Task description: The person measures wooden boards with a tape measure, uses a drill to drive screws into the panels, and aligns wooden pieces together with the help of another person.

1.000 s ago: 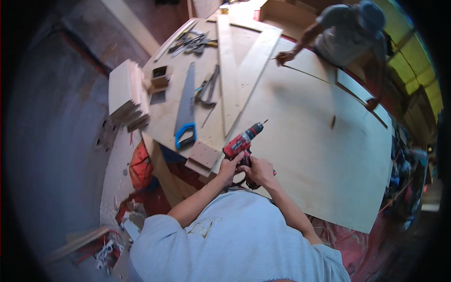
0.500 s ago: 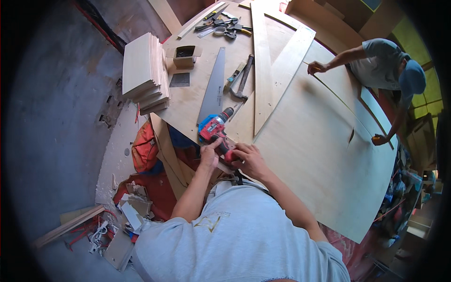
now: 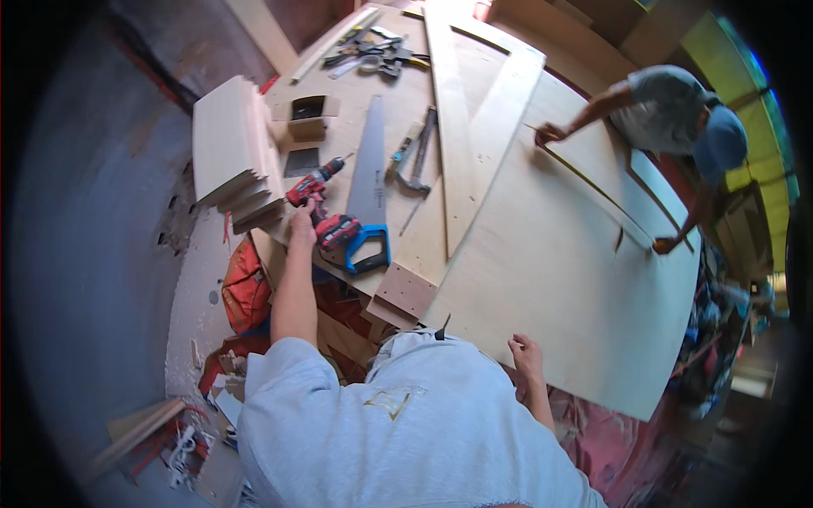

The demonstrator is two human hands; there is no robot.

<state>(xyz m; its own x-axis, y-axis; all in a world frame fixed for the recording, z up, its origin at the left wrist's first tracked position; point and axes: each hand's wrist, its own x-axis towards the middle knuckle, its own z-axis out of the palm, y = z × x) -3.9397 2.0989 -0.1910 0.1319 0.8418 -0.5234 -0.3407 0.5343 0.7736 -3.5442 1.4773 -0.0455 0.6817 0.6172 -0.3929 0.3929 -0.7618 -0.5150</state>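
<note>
A red cordless drill (image 3: 337,230) lies at the left part of the plywood table (image 3: 584,296), its chuck pointing to the far right. My left hand (image 3: 302,220) is closed on it near the handle; part of the grip is hidden. Just right of the drill lies a handsaw (image 3: 369,169) with a blue and black handle. My right hand (image 3: 527,354) is held low at the table's near edge, fingers loosely bent and apart, with nothing visible in it.
A stack of boards (image 3: 233,144) stands at the left, next to an open cardboard box (image 3: 306,127). Beyond the saw are a claw hammer (image 3: 421,157), long wood strips (image 3: 449,127) and several hand tools (image 3: 381,55). A co-worker (image 3: 669,110) stretches a tape measure (image 3: 593,182) across the sheet.
The drill has moved left from in front of my body, carried by my left hand. My right hand has let go of it and drawn back to the right. My view has shifted slightly.
</note>
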